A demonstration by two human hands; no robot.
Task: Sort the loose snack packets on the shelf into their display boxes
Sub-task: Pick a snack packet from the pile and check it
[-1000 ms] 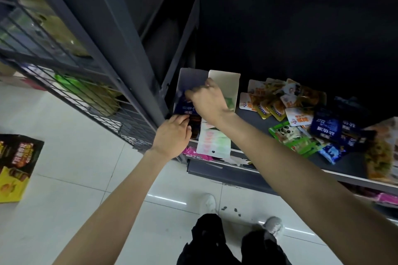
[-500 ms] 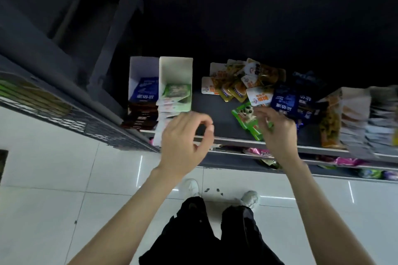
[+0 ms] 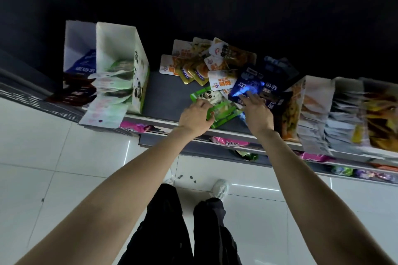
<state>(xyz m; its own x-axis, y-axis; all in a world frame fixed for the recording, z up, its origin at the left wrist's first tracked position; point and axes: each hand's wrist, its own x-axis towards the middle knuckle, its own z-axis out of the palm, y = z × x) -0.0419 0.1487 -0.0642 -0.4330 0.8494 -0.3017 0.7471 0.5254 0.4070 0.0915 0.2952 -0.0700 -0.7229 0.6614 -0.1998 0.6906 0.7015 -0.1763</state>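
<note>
Loose snack packets lie heaped on the dark shelf (image 3: 165, 94): green panda packets (image 3: 217, 103) at the front, orange and gold packets (image 3: 200, 62) behind, dark blue packets (image 3: 254, 84) to the right. My left hand (image 3: 197, 117) grips the near edge of the green panda packets. My right hand (image 3: 256, 112) lies flat, fingers spread, on the blue packets beside them. At the left stand a white display box with a panda print (image 3: 120, 49), holding green packets, and a box with blue packets (image 3: 77, 38).
More display boxes (image 3: 318, 101) full of packets stand at the right end of the shelf. Pink packets (image 3: 228, 142) show on the shelf below. White tiled floor (image 3: 64, 168) and my dark trousers and white shoes lie underneath.
Both hands left the boxes at the left and came to the loose pile. My left hand closed on the green panda packets; my right hand shifted onto the blue packets.
</note>
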